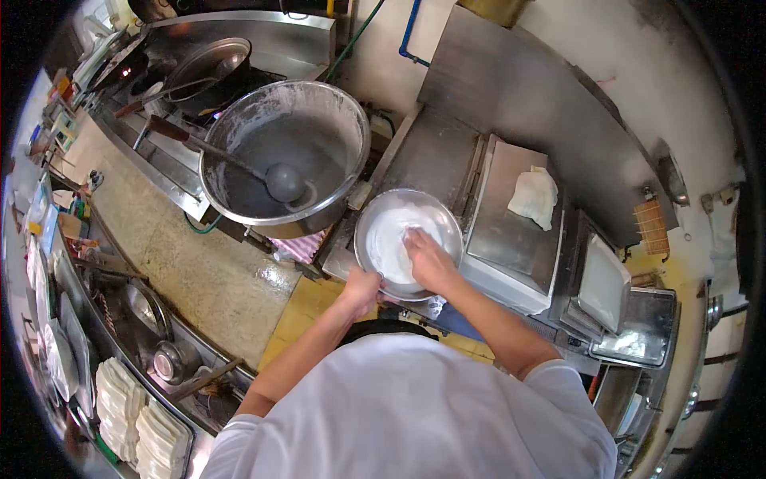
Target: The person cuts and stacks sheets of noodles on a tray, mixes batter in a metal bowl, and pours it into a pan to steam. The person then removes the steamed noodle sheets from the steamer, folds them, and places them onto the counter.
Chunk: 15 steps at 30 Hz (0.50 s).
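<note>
The steel bowl (364,233) sits in front of the person's body, between the big pot (331,112) and a flat steel cover (511,247) with a white cloth (535,197) on it. Being round, the bowl has no long axis to speak of; its mouth faces up towards the camera, and white material (387,246) lies spread over the bottom and partway up the wall. The left hand (363,289) grips the rim at the near left side, its fingers curled in on the edge, some of them out of sight under the bowl. The right hand (428,259) comes in over the near right rim, pointing away and a little to the left, with its fingers down in the white material — I cannot tell whether they are spread or pinched, or whether they hold any of it. It is also hard to say if the stuff is powder or paste, and the underside of the bowl is hidden, so what bears its weight is unclear. In the pot a long ladle (285,183) slants, handle up to the far left, cup down towards the near right. The white shirt (415,415) runs off the bottom edge.
</note>
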Each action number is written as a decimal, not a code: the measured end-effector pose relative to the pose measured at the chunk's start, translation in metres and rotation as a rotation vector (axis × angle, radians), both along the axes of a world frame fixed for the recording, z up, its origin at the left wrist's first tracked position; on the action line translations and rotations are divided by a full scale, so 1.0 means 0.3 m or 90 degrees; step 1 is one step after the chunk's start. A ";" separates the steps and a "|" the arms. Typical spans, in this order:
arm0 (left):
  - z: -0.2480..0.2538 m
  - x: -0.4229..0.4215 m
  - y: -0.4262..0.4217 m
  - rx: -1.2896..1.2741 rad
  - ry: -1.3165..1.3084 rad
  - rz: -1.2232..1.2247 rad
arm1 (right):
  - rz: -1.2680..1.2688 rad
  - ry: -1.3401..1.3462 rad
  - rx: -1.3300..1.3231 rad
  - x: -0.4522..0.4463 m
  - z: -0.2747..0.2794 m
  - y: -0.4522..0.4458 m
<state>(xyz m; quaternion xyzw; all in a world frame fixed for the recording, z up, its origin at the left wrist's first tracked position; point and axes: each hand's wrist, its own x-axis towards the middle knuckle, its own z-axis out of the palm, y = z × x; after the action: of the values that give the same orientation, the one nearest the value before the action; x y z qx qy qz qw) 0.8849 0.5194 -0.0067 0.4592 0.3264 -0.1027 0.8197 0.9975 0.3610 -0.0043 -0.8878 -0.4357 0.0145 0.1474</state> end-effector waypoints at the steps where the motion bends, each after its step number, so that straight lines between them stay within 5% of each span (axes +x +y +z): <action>1: -0.012 0.003 -0.005 -0.019 -0.001 -0.002 | -0.022 -0.007 -0.015 0.004 0.017 -0.001; 6: -0.030 0.013 0.031 -0.042 0.010 -0.005 | 0.047 0.052 -0.047 -0.014 -0.045 0.037; 10: -0.026 0.003 0.020 -0.015 -0.032 0.016 | -0.078 0.105 -0.014 0.001 -0.005 0.003; 15: -0.043 0.026 0.049 -0.003 -0.021 -0.006 | 0.047 0.110 -0.109 -0.016 0.014 0.067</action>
<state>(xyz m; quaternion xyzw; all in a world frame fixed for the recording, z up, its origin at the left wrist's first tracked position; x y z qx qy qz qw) 0.8926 0.5340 -0.0195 0.4606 0.3107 -0.0994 0.8255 0.9928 0.3811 -0.0001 -0.8758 -0.4513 0.1333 0.1073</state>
